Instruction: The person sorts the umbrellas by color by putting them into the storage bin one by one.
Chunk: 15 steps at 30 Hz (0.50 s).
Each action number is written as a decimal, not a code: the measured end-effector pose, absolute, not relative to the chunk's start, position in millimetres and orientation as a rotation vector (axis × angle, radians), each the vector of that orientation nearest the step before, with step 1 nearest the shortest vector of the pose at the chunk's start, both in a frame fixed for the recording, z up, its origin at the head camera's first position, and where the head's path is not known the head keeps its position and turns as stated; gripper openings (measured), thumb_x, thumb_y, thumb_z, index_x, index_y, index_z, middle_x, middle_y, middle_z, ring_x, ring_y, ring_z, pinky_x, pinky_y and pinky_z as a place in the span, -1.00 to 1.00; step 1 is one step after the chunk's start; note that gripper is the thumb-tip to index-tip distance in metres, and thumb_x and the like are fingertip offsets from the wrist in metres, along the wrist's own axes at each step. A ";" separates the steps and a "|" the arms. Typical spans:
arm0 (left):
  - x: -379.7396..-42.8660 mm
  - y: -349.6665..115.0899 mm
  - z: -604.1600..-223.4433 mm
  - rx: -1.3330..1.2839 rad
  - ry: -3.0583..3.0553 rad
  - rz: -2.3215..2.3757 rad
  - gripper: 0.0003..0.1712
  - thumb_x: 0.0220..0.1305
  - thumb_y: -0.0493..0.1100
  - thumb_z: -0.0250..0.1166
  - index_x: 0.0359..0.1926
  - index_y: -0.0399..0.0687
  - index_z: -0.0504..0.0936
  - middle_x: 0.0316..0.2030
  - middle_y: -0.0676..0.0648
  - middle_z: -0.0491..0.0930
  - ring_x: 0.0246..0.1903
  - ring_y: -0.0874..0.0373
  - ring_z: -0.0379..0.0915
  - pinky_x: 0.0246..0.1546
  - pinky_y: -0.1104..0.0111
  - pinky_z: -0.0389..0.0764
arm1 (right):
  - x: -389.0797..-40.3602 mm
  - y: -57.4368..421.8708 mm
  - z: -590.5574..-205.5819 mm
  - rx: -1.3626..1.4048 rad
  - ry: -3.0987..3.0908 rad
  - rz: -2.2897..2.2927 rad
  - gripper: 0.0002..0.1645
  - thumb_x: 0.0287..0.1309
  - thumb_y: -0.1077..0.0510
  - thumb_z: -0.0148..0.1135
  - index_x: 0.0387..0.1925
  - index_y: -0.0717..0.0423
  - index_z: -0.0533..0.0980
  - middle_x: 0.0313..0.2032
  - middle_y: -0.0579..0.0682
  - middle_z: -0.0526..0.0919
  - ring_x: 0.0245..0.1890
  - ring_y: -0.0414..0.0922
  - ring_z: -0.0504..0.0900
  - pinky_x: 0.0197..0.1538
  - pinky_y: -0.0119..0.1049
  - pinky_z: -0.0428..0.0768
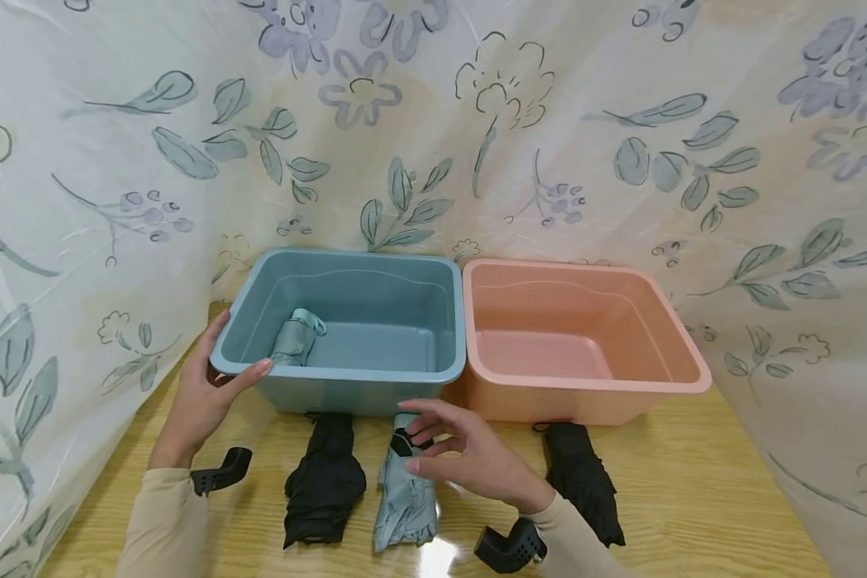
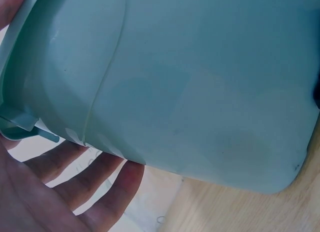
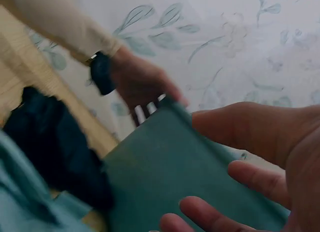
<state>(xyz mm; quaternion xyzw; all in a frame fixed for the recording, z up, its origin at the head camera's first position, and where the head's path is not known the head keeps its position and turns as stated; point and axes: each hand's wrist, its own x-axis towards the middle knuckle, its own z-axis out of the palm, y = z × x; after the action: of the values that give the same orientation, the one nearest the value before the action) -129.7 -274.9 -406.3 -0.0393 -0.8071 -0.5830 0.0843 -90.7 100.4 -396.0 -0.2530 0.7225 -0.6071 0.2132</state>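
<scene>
My left hand (image 1: 205,385) holds the front left corner of a blue plastic bin (image 1: 361,395), thumb along the front rim and fingers down the outer side. The left wrist view shows those fingers (image 2: 107,192) against the bin's wall. Inside the bin, at the left, leans a rolled light blue folding umbrella (image 1: 294,341) with a wrist strap. My right hand (image 1: 477,459) hovers over a second light blue folding umbrella (image 1: 407,510), covering part of its top. Its fingers (image 3: 240,124) are spread and loosely bent, holding nothing.
A pink bin (image 1: 585,401) stands right beside the blue one. Black folding umbrellas lie on the wooden table (image 1: 722,498), one (image 1: 325,482) left of the light blue umbrella, another (image 1: 584,482) to the right. A floral sheet (image 1: 433,120) hangs behind and along the sides.
</scene>
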 end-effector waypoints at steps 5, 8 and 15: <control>-129.6 -274.1 -405.7 -0.109 -2.419 -1.727 0.07 0.37 -0.20 0.34 0.64 0.33 -0.16 0.48 -0.31 0.08 0.32 -0.33 0.14 -0.09 0.63 0.41 | -79.4 105.3 -426.7 -0.595 2.046 -1.693 -0.32 0.29 0.15 0.39 0.40 0.02 0.42 0.07 0.29 0.53 0.04 0.26 0.52 0.06 -0.13 0.59; -129.4 -273.9 -405.5 -0.106 -2.417 -1.730 0.08 0.37 -0.20 0.34 0.64 0.33 -0.16 0.47 -0.31 0.08 0.31 -0.33 0.15 -0.09 0.63 0.41 | -74.6 105.5 -440.1 -0.566 2.105 -1.676 -0.32 0.26 0.17 0.41 0.38 0.08 0.44 0.03 0.26 0.53 -0.04 0.19 0.53 -0.02 -0.19 0.61; -129.4 -272.8 -405.3 -0.113 -2.416 -1.719 0.08 0.37 -0.22 0.34 0.64 0.32 -0.16 0.47 -0.32 0.08 0.31 -0.34 0.15 -0.09 0.64 0.41 | -68.4 94.4 -461.2 -0.539 2.300 -1.577 -0.27 0.18 0.02 0.50 0.37 -0.03 0.48 -0.07 0.16 0.32 -0.24 0.05 0.44 -0.17 -0.23 0.55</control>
<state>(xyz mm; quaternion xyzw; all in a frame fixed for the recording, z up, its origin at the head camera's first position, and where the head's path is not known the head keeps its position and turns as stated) -129.4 -272.8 -405.3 -0.0380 -0.8111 -0.5771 0.0868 -68.4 94.4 -461.2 -0.1876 0.8007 -0.5488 0.1500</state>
